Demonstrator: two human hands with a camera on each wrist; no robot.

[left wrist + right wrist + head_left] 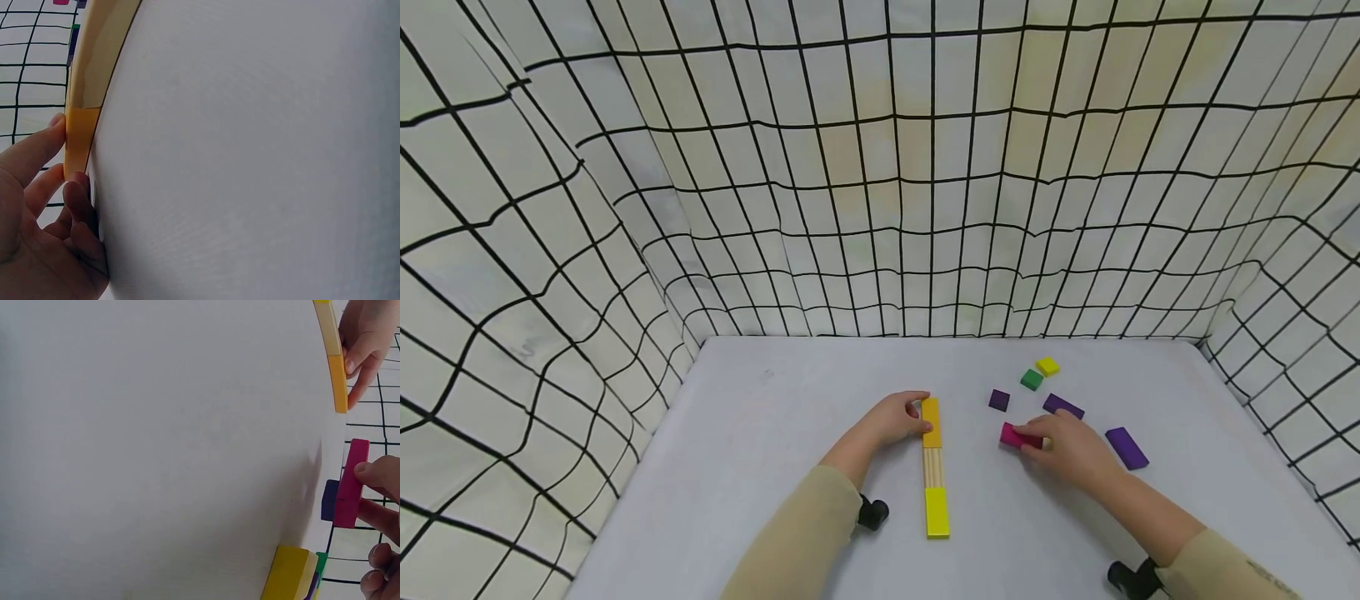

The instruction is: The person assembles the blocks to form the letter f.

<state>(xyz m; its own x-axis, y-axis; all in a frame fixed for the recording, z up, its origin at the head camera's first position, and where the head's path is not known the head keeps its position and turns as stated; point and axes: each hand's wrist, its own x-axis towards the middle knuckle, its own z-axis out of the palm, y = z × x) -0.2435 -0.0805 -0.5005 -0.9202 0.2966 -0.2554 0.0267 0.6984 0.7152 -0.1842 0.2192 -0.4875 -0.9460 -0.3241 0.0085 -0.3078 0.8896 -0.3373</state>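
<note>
A straight row on the table is made of an orange block [932,423], a plain wooden block [933,467] and a yellow block [937,512]. My left hand [895,418] holds the orange block at the row's far end, the index finger across its far edge and the thumb at its left side. To the right of the row, my right hand [1071,446] pinches a magenta block [353,484] between thumb and fingers. A small dark purple cube [999,400] lies just beyond it.
Past the right hand lie two longer purple blocks, one [1063,406] behind it and one [1127,448] to its right. A green cube [1032,380] and a small yellow block [1048,367] sit farther back. Black netting [895,183] over white sheeting encloses the white table [775,467].
</note>
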